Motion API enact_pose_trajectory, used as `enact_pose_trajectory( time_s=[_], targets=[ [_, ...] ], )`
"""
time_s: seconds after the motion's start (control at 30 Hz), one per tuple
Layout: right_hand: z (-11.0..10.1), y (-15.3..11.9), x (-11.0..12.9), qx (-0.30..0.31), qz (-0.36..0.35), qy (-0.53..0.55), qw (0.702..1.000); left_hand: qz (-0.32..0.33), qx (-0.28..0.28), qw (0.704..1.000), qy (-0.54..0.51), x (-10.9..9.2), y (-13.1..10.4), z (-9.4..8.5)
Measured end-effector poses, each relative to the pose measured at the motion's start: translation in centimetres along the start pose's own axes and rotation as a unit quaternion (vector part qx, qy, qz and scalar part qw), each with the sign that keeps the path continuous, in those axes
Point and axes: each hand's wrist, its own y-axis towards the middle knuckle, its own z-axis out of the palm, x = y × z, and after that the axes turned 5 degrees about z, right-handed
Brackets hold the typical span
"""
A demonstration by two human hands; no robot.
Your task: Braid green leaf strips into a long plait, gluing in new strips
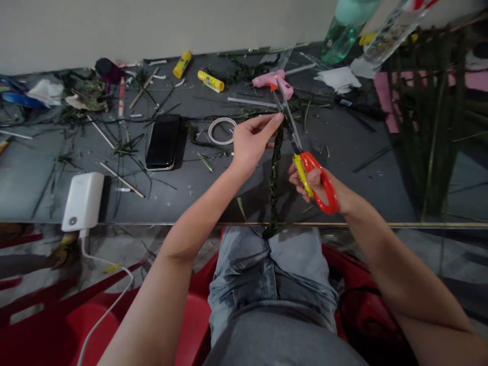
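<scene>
My left hand (253, 140) pinches the top end of a dark green braided strip (273, 178), which hangs down over the table's front edge toward my lap. My right hand (314, 183) is closed round the handles of red and yellow scissors (324, 189). Their blades point up and away, slightly parted, just right of my left fingertips at the strip's top end. Whether the blades touch the strip is hard to tell. Beyond the blade tips lies a pink glue gun (272, 81) with a small red light.
The grey table (213, 203) holds a black phone (163, 142), a white power bank (83, 201) with a cable at the front edge, a tape ring (222, 131), yellow glue sticks (211, 81), leaf scraps and thin sticks. Bottles (345, 33) and long green leaves (430, 127) are at right.
</scene>
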Motion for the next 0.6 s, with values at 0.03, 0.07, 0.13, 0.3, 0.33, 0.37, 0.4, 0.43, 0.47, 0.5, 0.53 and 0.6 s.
enact_pose_trajectory(
  time_s=[0.03, 0.07, 0.13, 0.3, 0.33, 0.37, 0.4, 0.43, 0.47, 0.5, 0.53, 0.6],
  targets=[
    [-0.6, -0.1, 0.1, 0.002, 0.005, -0.008, 1.0, 0.008, 0.007, 1.0, 0.01, -0.2, 0.3, -0.3],
    [-1.1, -0.2, 0.2, 0.009, 0.01, -0.011, 1.0, 0.014, 0.012, 1.0, 0.018, -0.3, 0.7, -0.5],
    [-1.9, -0.4, 0.3, 0.045, 0.01, 0.011, 0.999, 0.017, 0.017, 0.999, 0.031, -0.3, 1.3, -0.8],
    [-2.1, -0.6, 0.3, 0.066, 0.005, 0.009, 0.998, 0.014, -0.021, 0.997, 0.07, 0.2, 1.3, -0.1],
    [-1.9, -0.6, 0.4, 0.05, 0.007, -0.004, 0.999, 0.015, -0.032, 0.996, 0.076, 0.3, 1.1, 0.1],
    [-1.5, -0.6, 0.5, 0.037, 0.009, -0.011, 0.999, 0.017, -0.043, 0.996, 0.08, 0.3, 0.9, 0.3],
    [-1.2, -0.6, 0.7, 0.026, 0.009, -0.013, 1.0, 0.02, -0.053, 0.995, 0.083, 0.3, 0.7, 0.5],
    [-0.8, -0.6, 0.8, 0.019, 0.005, -0.015, 1.0, 0.023, -0.062, 0.994, 0.084, 0.3, 0.5, 0.7],
    [-0.5, -0.7, 1.0, 0.018, 0.003, -0.021, 1.0, 0.026, -0.071, 0.994, 0.084, 0.2, 0.3, 0.8],
    [-0.3, -0.7, 1.2, 0.018, 0.002, -0.031, 0.999, 0.029, -0.079, 0.993, 0.084, 0.1, 0.1, 1.0],
    [-0.1, -0.8, 1.4, 0.018, 0.002, -0.043, 0.999, 0.03, -0.087, 0.992, 0.082, -0.1, 0.0, 1.1],
    [0.2, -0.9, 1.8, 0.017, -0.004, -0.06, 0.998, 0.031, -0.1, 0.991, 0.079, -0.3, -0.2, 1.3]
  ],
)
